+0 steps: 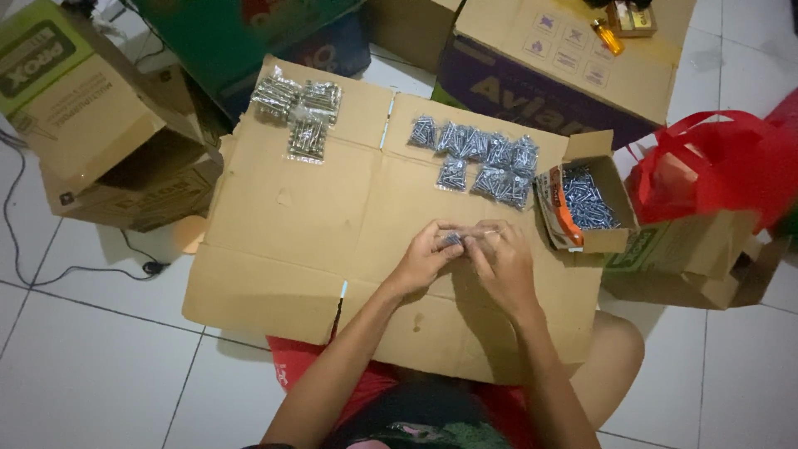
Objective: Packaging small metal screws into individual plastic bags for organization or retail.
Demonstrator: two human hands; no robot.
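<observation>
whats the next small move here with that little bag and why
Probably close the small clear bag and set it with the filled bags above. Both hands, left hand and right hand, pinch it, and it already seems to hold screws like those in the open box.

A flattened cardboard sheet (283, 241) on the white tiled floor (91, 366) carried small bags of screws (482, 158) at one o'clock and larger screw packs (299, 112) at eleven.
</observation>
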